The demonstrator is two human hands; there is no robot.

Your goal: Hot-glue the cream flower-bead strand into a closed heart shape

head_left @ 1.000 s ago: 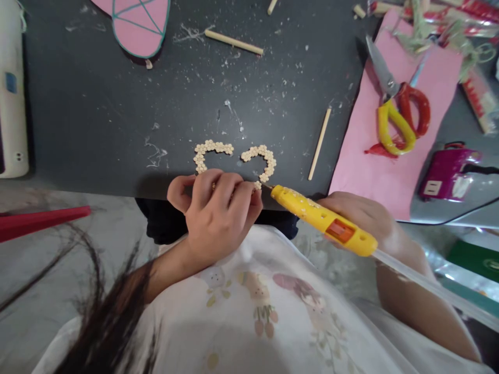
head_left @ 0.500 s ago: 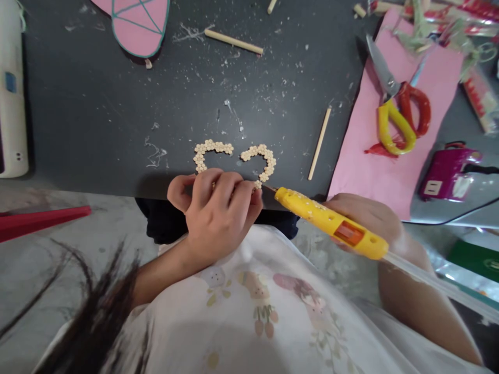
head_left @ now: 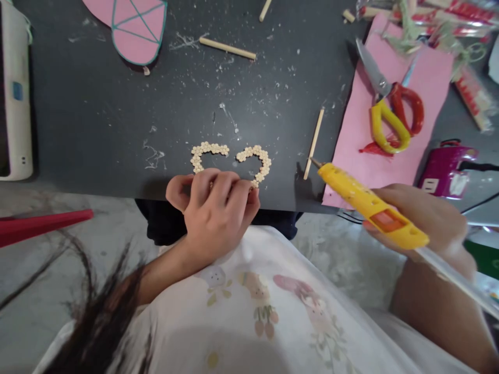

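At the near edge of the dark table lies a heart-like outline of small pale round pieces, open at its top middle. My left hand is over its lower part with fingers curled down on it, hiding that part. My right hand grips a yellow glue gun with a clear glue stick in its rear end. The gun's metal tip is beside a thin wooden stick, to the right of the outline.
Scissors with red and yellow handles lie on pink paper at the right, near a purple device. Another stick, a pink cutout and a white device are farther off and left.
My right hand has moved the glue gun to the right, away from the pale outline and my left hand. My left hand stays on the outline; the whole view has shifted slightly.
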